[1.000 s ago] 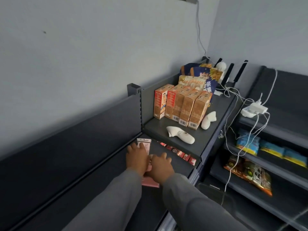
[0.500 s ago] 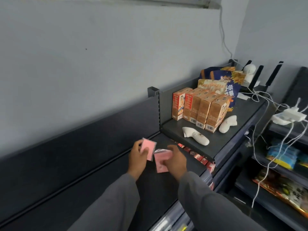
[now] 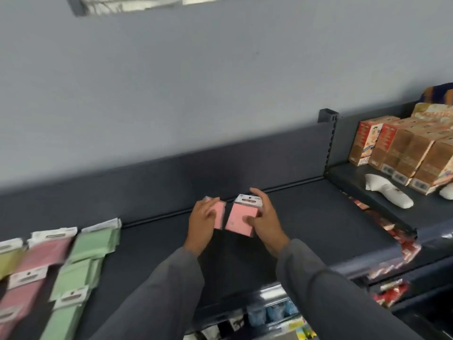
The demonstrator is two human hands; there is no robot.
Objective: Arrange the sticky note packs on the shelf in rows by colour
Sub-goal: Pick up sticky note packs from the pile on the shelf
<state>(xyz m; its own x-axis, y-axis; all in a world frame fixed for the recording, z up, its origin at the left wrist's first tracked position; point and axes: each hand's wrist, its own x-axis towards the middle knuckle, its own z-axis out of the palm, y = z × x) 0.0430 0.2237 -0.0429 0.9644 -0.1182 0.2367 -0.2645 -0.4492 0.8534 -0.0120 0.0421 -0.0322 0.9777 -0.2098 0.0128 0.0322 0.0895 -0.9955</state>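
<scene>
Above the dark shelf (image 3: 306, 224) I hold two pink sticky note packs. My left hand (image 3: 202, 219) grips one pink pack (image 3: 219, 217), seen partly edge-on. My right hand (image 3: 266, 217) pinches the other pink pack (image 3: 241, 218), whose white header card points away from me. At the far left of the shelf lie rows of packs: a green row (image 3: 81, 263), a pink row (image 3: 34, 266) and a yellow pack (image 3: 7, 258) at the frame edge.
A higher shelf (image 3: 362, 182) at the right carries orange cartons (image 3: 404, 153) and a white handheld device (image 3: 389, 192). Red packets (image 3: 382, 231) lie under it. Lower shelves with blue and mixed goods (image 3: 269, 312) show below. A grey wall stands behind.
My view has swung left, bringing the pack rows into sight. Both hands lifted the pink packs off the shelf and carry them leftward.
</scene>
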